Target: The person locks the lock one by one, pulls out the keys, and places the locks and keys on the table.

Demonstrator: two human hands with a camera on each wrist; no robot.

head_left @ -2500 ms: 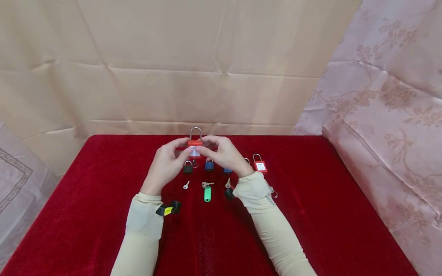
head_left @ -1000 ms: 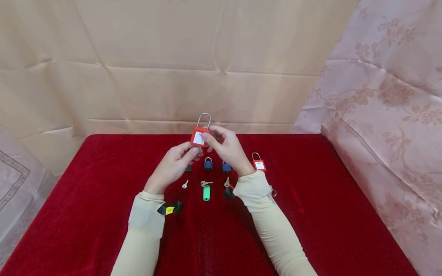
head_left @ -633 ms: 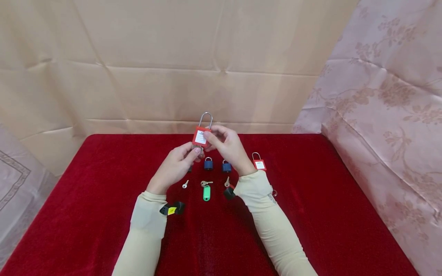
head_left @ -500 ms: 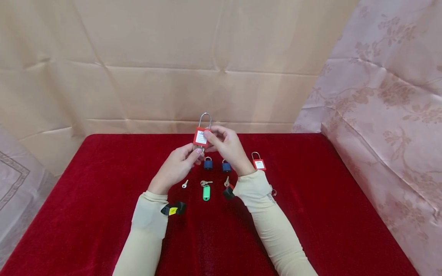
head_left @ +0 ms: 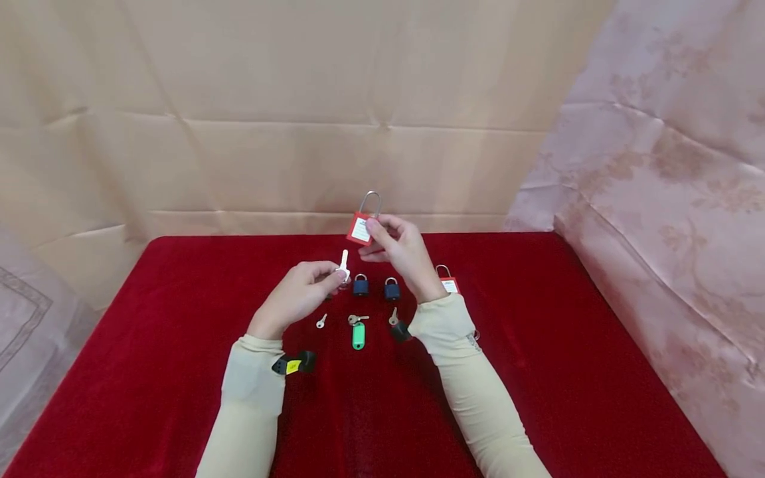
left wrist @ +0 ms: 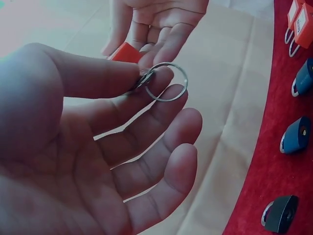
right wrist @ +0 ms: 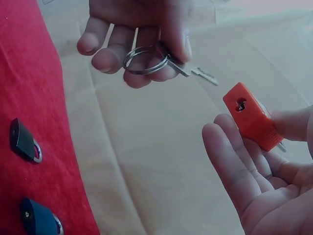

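Observation:
My left hand (head_left: 295, 299) pinches a silver key (head_left: 344, 260) between thumb and forefinger, its blade pointing up. From the key hangs a split ring (right wrist: 142, 72), in front of the loosely bent other fingers. My right hand (head_left: 409, 257) holds a red padlock (head_left: 356, 232) with a white label and a tall metal shackle, thumb over the label. In the right wrist view, the padlock's bottom keyhole (right wrist: 241, 105) faces the key's tip, with a gap between them. Both hands are raised above the far part of the table.
Two blue padlocks (head_left: 360, 287) stand on the red-covered table (head_left: 179, 318), with a dark padlock (left wrist: 281, 214) beside them. More red padlocks (left wrist: 304, 28) lie at the right. Nearer are loose keys (head_left: 321, 322), one with a green tag (head_left: 358, 336). A beige curtain (head_left: 269, 172) hangs behind.
My left hand has drawn the key down and left, away from the padlock's underside, so its blade now shows. My right hand has shifted the red padlock slightly right and tilted it.

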